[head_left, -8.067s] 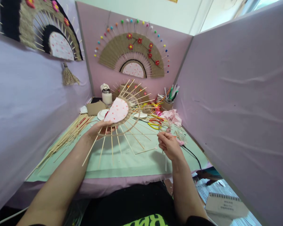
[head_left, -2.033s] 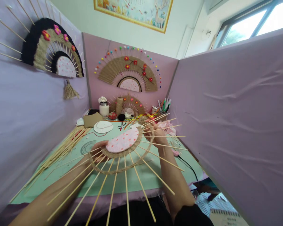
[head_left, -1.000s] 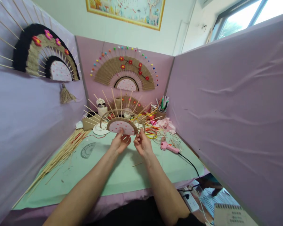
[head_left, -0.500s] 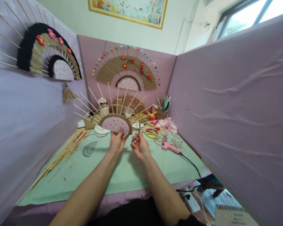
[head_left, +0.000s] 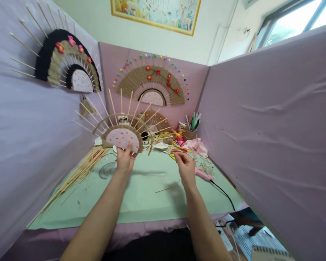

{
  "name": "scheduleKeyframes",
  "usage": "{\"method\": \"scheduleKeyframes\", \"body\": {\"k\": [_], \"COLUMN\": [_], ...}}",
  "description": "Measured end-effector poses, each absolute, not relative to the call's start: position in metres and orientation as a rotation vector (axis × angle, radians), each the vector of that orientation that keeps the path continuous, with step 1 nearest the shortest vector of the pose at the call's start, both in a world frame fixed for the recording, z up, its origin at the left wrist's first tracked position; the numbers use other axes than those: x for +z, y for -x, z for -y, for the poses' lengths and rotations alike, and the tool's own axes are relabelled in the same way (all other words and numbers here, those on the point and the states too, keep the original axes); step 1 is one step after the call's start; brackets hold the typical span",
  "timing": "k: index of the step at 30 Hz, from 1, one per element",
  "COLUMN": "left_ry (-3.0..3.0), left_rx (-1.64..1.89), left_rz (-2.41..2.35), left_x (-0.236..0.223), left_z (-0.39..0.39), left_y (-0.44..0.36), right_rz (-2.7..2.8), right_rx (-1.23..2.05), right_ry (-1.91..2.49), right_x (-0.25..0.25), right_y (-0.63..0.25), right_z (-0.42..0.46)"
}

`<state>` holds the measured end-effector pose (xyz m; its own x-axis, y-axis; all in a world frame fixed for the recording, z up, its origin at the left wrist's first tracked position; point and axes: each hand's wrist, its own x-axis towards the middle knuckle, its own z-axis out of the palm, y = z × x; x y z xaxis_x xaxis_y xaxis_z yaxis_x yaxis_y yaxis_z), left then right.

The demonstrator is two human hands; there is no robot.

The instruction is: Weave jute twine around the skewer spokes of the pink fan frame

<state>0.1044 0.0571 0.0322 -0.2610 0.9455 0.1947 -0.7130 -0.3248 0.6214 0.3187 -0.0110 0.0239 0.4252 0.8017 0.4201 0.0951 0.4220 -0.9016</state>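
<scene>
At twelve o'clock from the left hand [head_left: 124, 160], a stick-ribbed fan [head_left: 120, 138] is pinched by its lower edge; the right hand [head_left: 186, 165], at three, curls closed, contents unclear.

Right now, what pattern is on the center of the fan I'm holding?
The center is pale pink with red dots, as the head view shows.

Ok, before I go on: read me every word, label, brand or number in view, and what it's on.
None can be read.
Spiral notebook, lower right: print at the bottom edge, cut off and blurred.
Protractor: scale marks too small to read.
Fan in the left hand: no lettering seen.
Pink glue gun: no legible lettering.
</scene>
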Motion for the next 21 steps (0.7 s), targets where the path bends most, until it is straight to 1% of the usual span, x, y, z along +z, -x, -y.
{"method": "scheduleKeyframes", "body": {"k": [7, 15, 21], "left_ry": [-0.637, -0.685, -0.660], "left_rx": [1.668, 1.540, 1.487], "left_rz": [-0.492, -0.491, -0.513], "left_x": [0.027, 0.025, 0.027], "left_z": [-0.059, -0.058, -0.056], "left_y": [-0.106, -0.106, -0.107], "right_rz": [1.012, 0.943, 0.958], "right_rx": [0.434, 0.294, 0.349], "right_ry": [1.130, 1.159, 1.212], "right_x": [0.030, 0.035, 0.025], "right_y": [-0.355, -0.374, -0.377], "right_z": [0.022, 0.031, 0.029]}}
